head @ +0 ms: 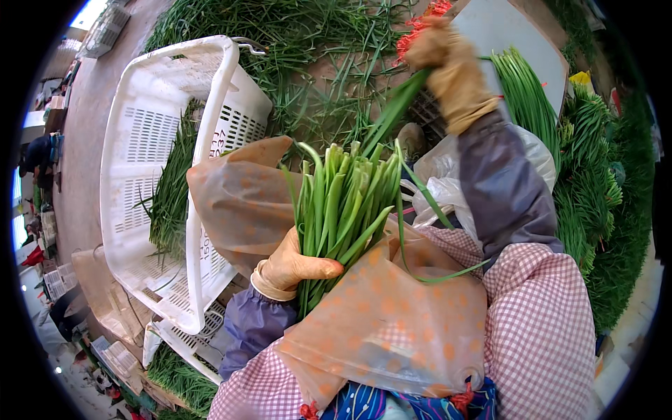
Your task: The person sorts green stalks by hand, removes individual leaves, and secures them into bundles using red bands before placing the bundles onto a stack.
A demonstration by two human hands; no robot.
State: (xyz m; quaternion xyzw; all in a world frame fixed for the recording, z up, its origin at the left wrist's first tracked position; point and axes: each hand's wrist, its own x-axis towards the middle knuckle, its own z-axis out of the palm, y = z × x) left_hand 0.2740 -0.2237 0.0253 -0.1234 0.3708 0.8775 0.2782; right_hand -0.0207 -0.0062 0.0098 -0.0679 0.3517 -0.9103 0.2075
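My left hand (294, 262), in a pale rubber glove, grips a thick bunch of green leafy stalks (341, 199), probably garlic chives. The cut ends point away from me, above my lap. My right hand (438, 58), in a tan glove and blurred, is raised at the upper right. A few flat green leaves (396, 107) trail from it towards the bunch, and it appears closed on them. Just beyond it are red ties (415, 31). One loose leaf (446, 275) curls over the translucent plastic apron (394, 336) on my lap.
At the left, a white perforated plastic crate (157, 58) lies on its side with leaves inside. Loose leaves (336, 73) litter the floor ahead. On the right, a bundle (525, 94) rests on a pale board (504, 26), beside more stacked bundles (588, 184). A plastic bag (446, 184) sits near my right forearm.
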